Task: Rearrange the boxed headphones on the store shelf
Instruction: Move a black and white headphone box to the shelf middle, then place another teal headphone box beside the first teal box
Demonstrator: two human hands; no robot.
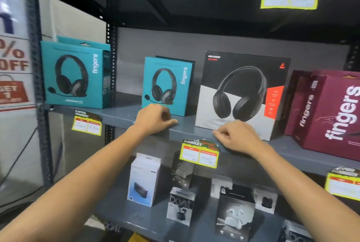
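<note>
Grey metal store shelf (pixel 124 114), middle tier, carries four boxed headphones upright in a row. Far left: large teal cardboard headset box (pixel 75 75), at the shelf's left post. Well apart to its right: smaller teal cardboard headset box (pixel 167 85), set further back. Just beside that: tall black-and-white headphone box with an orange side panel (pixel 241 93), angled slightly. Right end: maroon cardboard box printed "fingers" (pixel 331 113), partly cut by the frame edge.

Left hand (pixel 153 118) rests on the shelf's front lip directly before the smaller teal box; fingers (pixel 165 116) curled loosely inward, holding nothing. Whether it touches the box's lower edge cannot be told.

Right hand (pixel 237 137) rests on the shelf lip at the lower front corner of the black-and-white box, fingers (pixel 222 133) curled nearly closed, gripping nothing visible.

Yellow paper price tags (pixel 199 154) hang from the shelf edges. Lower tier holds small earbud and speaker boxes (pixel 144 181).
</note>
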